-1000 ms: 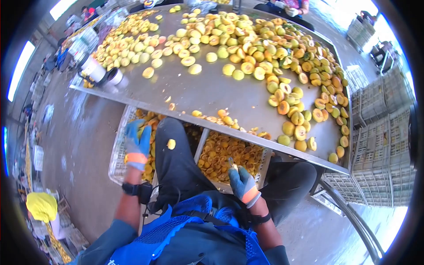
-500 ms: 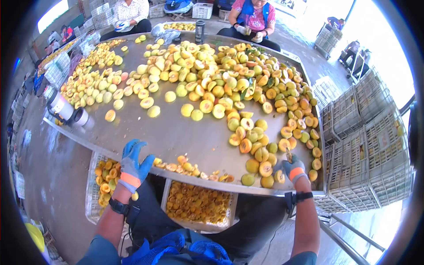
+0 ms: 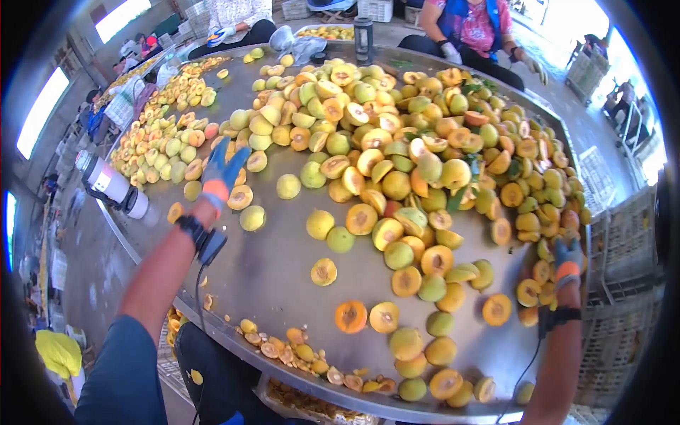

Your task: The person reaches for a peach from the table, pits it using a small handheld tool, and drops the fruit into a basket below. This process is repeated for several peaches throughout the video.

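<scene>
My left hand [image 3: 225, 170], in a blue and grey glove with an orange cuff band, reaches out over the metal table [image 3: 283, 265] with its fingers spread. It holds nothing and is right by some halved yellow peaches [image 3: 241, 197]. Far to the right, my gloved right hand [image 3: 568, 256] is at the table's raised edge, against peach halves [image 3: 543, 272]; its fingers are blurred, and I cannot tell what they hold. A large heap of peaches [image 3: 397, 184], many cut open with pits showing, spreads between my hands.
A steel flask [image 3: 113, 185] lies on its side at the left edge, and a dark tumbler [image 3: 363, 41] stands at the back. Pits and scraps [image 3: 304, 353] line the near rim. Stacked crates [image 3: 623, 283] stand at right. Two people sit across the table, one in a pink shirt [image 3: 476, 28].
Both hands have moved forward over the table, my left to the peaches at left, my right along the right edge. Peaches have shifted and spread toward the near middle. The camera view has moved closer.
</scene>
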`<action>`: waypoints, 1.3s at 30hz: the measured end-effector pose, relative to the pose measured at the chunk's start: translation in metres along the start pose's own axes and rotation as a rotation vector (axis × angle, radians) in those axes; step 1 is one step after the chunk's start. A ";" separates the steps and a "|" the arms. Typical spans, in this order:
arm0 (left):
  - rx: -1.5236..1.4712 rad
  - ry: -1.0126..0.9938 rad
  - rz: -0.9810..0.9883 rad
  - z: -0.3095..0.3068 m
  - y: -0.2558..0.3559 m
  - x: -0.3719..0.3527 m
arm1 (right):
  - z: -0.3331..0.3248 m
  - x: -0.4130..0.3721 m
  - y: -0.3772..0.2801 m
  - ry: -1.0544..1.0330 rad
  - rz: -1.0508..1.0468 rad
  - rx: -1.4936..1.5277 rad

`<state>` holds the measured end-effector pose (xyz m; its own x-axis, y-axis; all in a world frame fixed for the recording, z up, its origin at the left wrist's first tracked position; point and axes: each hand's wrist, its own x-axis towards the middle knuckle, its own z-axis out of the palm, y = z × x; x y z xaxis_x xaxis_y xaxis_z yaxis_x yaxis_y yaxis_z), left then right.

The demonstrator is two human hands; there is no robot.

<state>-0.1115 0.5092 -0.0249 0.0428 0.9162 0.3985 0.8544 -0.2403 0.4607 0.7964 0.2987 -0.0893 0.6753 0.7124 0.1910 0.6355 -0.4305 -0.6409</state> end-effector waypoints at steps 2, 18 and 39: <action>-0.200 -0.145 -0.107 0.011 0.014 0.038 | 0.014 -0.004 -0.080 -0.134 0.001 0.729; -0.482 -0.567 0.105 0.098 0.189 0.006 | 0.147 -0.099 -0.219 -0.717 -0.120 0.754; -0.253 -0.642 -0.023 -0.024 0.233 -0.180 | -0.050 -0.376 -0.327 -0.463 -0.255 0.818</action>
<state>0.0673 0.2803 0.0295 0.3905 0.9119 -0.1260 0.7152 -0.2143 0.6652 0.3537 0.1442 0.0857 0.2278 0.9536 0.1967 0.1680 0.1605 -0.9726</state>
